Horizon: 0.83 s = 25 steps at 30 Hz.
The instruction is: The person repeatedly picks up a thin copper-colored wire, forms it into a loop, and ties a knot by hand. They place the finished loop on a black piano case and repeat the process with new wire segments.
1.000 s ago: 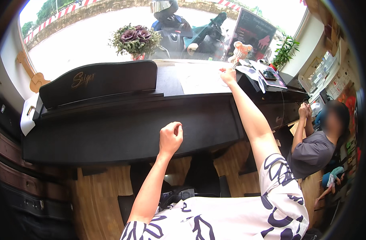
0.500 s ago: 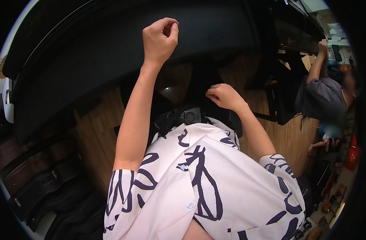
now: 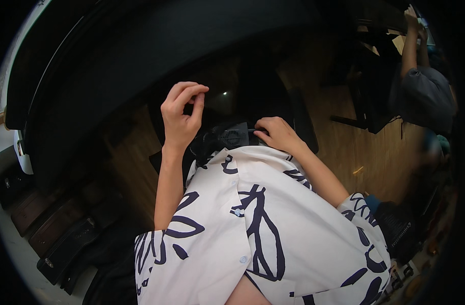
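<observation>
My left hand (image 3: pixel 183 114) is raised in front of me with its fingers bent and the thumb drawn up against them in a pinch. I see nothing between those fingertips. Closer to my waist, my right hand (image 3: pixel 279 134) is loosely curled, palm down, its fingertips beside a dark device with a round grille (image 3: pixel 233 136) at my lap. What lies under the right fingers, if anything, is hidden. A large black surface with a curved edge (image 3: pixel 156 56) spreads ahead of both hands.
Several dark hard cases (image 3: pixel 65 239) stand in a row at the lower left. Wooden floor (image 3: pixel 339 96) shows ahead and to the right. Another person in a dark grey top (image 3: pixel 428 96) is at the far right with raised arms, near a black bench-like frame (image 3: pixel 364 109).
My left hand has come down and back toward me, still pinched. My right hand has shifted slightly left and down, closer to the grilled device. The view has tilted a little.
</observation>
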### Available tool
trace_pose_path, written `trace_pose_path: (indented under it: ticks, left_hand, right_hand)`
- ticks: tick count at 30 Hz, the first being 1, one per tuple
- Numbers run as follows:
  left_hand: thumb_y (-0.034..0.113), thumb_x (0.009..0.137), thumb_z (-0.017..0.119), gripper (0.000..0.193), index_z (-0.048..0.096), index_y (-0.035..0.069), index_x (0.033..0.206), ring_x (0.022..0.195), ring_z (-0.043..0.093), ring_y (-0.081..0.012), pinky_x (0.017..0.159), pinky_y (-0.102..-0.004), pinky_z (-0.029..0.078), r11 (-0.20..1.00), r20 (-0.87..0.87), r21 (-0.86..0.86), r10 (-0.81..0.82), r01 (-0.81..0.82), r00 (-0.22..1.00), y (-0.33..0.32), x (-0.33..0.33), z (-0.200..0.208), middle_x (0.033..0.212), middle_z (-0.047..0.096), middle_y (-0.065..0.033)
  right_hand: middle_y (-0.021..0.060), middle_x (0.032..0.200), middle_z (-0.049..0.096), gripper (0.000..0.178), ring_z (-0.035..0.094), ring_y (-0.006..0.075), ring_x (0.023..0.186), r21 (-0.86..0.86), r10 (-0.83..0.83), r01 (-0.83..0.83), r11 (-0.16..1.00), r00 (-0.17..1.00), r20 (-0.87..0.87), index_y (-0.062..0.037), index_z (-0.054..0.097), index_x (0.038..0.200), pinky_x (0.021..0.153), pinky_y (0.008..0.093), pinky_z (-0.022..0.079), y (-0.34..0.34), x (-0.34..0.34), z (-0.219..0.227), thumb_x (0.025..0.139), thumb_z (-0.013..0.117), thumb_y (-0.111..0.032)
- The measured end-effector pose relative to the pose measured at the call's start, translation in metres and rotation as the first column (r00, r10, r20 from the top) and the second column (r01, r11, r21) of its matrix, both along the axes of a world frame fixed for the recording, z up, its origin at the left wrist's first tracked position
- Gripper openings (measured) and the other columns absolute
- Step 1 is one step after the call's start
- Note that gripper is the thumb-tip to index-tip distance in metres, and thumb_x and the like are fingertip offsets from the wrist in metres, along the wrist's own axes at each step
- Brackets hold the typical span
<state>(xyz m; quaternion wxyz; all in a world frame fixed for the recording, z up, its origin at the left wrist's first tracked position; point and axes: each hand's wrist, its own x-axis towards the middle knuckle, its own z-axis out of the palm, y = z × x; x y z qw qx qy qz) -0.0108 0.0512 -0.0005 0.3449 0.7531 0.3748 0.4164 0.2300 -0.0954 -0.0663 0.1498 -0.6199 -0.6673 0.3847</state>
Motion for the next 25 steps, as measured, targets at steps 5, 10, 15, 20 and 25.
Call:
trace_pose_path:
  ticks: [5,10,15,20,25]
  left_hand:
    - [0.004,0.074,0.075,0.018,0.075,0.005,0.092,0.105,0.06,-0.0291,0.083,-0.0369,0.051,0.984,-0.252,-0.133,-0.151,0.121,0.956,-0.085,-0.03,-0.032,0.107,0.066,-0.0099]
    - [0.012,0.07,0.08,0.039,0.073,0.007,0.108,0.112,0.058,-0.0333,0.089,-0.0407,0.05,0.977,-0.36,-0.21,-0.101,0.025,0.928,-0.115,-0.031,-0.021,0.123,0.06,-0.0149]
    - [0.028,0.071,0.081,0.059,0.065,0.01,0.125,0.124,0.051,-0.0373,0.103,-0.0461,0.042,0.962,-0.496,-0.223,-0.253,0.16,0.83,-0.107,-0.007,-0.015,0.137,0.052,-0.0176]
    - [0.033,0.069,0.082,0.069,0.061,0.011,0.13,0.126,0.05,-0.0391,0.104,-0.0484,0.044,0.946,-0.607,-0.281,-0.307,0.164,0.733,-0.102,0.009,0.001,0.141,0.05,-0.0167]
    - [0.038,0.07,0.081,0.07,0.06,0.01,0.131,0.128,0.05,-0.0393,0.105,-0.0489,0.042,0.94,-0.642,-0.314,-0.312,0.132,0.7,-0.103,0.017,0.004,0.142,0.049,-0.0168]
  right_hand:
    - [0.0149,0.071,0.068,0.022,0.066,0.0354,0.067,0.028,-0.037,0.038,0.999,0.999,-0.038,-0.0008,0.071,0.084,0.065,0.0405,0.053,0.0,-0.012,0.008,0.084,0.072,-0.023]
    - [0.0164,0.075,0.07,0.021,0.068,0.0356,0.071,-0.059,0.017,-0.018,0.998,0.999,-0.028,-0.0032,0.073,0.094,0.068,0.0411,0.054,-0.002,-0.012,0.027,0.084,0.072,-0.022]
    - [0.0184,0.083,0.072,0.021,0.069,0.0369,0.078,-0.077,0.006,-0.017,0.997,0.99,-0.139,-0.0035,0.073,0.1,0.074,0.0423,0.055,-0.003,-0.008,0.012,0.084,0.071,-0.018]
    - [0.0185,0.089,0.072,0.019,0.069,0.0373,0.085,-0.063,0.006,-0.019,0.998,0.978,-0.206,-0.0018,0.072,0.096,0.078,0.0428,0.054,-0.005,-0.017,0.013,0.083,0.072,-0.015]
    - [0.0189,0.09,0.072,0.022,0.069,0.0367,0.086,0.021,0.019,-0.015,1.0,0.983,-0.183,-0.0021,0.072,0.097,0.079,0.0422,0.055,-0.008,-0.017,0.005,0.082,0.074,-0.018]
